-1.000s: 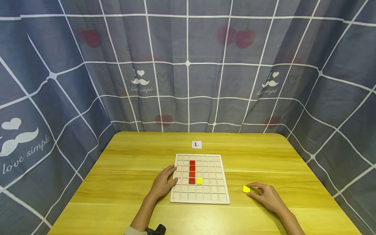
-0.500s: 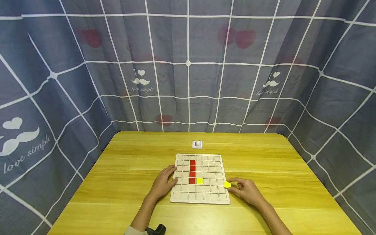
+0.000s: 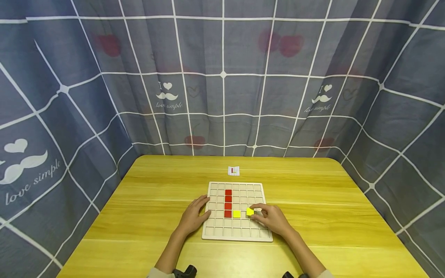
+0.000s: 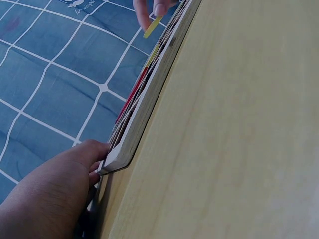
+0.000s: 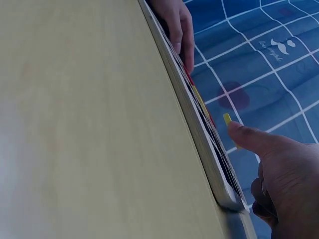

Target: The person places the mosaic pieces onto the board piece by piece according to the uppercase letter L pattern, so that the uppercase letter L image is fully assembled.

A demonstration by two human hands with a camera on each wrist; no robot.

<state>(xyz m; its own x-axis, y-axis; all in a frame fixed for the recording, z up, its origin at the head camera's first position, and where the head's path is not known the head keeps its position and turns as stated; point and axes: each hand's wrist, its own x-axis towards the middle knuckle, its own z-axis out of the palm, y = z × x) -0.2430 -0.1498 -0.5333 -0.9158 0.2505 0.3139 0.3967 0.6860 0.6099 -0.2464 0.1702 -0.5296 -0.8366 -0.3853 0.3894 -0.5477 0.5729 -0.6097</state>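
Note:
A pale wooden grid board (image 3: 243, 233) lies on the table, its cells marked off by raised ridges. Several red square tiles (image 3: 228, 203) form an upright column in it, and a yellow tile (image 3: 236, 214) sits just right of the lowest red one. My right hand (image 3: 272, 219) pinches another yellow tile (image 3: 250, 211) between thumb and fingertips. That held tile (image 5: 227, 118) is above the board's surface in the right wrist view, apart from it. My left hand (image 3: 192, 216) rests against the board's left edge, thumb and fingers spread. Its fingertips are partly hidden in the left wrist view.
Behind the board a small white card (image 3: 233, 171) with a printed grid and coloured cells lies on the wooden table (image 3: 156, 185). A grey-blue curtain (image 3: 208, 96) with white lines hangs past the table's back and sides.
From the table right of the board, my right hand has carried the pinched yellow tile leftward to over the board. The left hand and the board stay put.

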